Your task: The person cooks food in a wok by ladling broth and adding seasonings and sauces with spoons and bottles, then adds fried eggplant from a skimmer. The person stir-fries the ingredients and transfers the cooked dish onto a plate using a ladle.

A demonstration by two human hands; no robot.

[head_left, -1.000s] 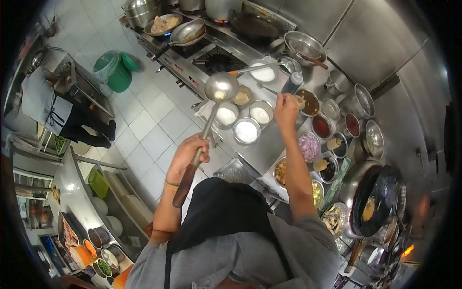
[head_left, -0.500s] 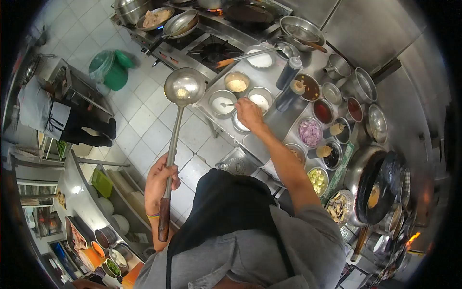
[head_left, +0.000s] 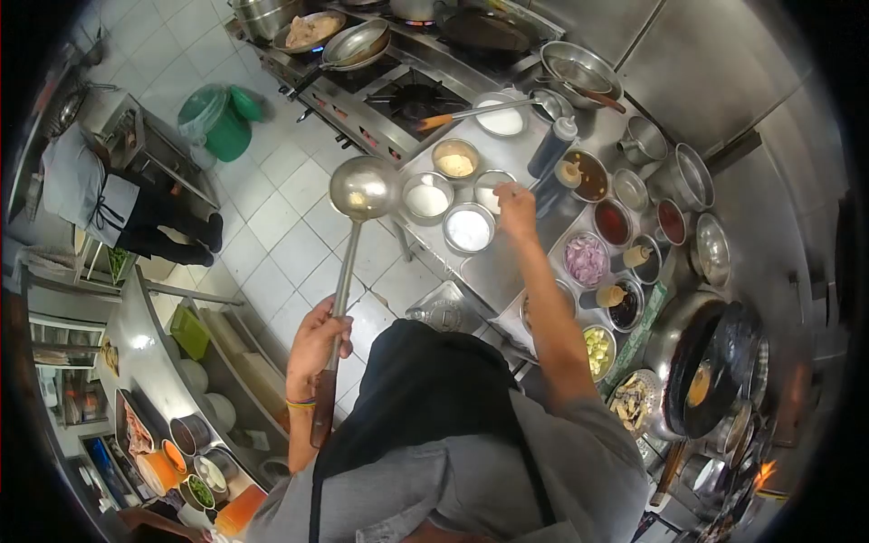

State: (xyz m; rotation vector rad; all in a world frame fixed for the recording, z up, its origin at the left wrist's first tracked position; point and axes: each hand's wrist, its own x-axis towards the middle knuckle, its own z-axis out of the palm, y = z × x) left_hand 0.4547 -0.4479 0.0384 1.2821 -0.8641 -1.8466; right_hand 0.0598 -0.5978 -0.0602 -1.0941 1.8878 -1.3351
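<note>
My left hand (head_left: 317, 342) is wrapped round the handle of a large steel ladle (head_left: 365, 187), whose bowl hangs past the steel counter's left edge with a little pale stuff in it. My right hand (head_left: 517, 213), fingers pinched together, is over the right rim of a metal bowl of white powder (head_left: 490, 192); what the fingers hold is hidden. Close by stand a bowl of white powder (head_left: 469, 230), another bowl of white contents (head_left: 426, 199) and a bowl of yellowish powder (head_left: 455, 159). Dark squeeze bottles (head_left: 550, 149) stand right of the hand.
A stove (head_left: 415, 98) with pans is beyond the counter. Chopped onions (head_left: 587, 258), red sauce (head_left: 612, 223) and a large wok (head_left: 697, 362) are at the right. Another person (head_left: 90, 195) stands at the far left near a green bin (head_left: 222, 127).
My right hand has gone from the squeeze bottles to the powder bowls, then shifted right from the left bowl, where a small spoon showed. The ladle swung left, then slightly back right.
</note>
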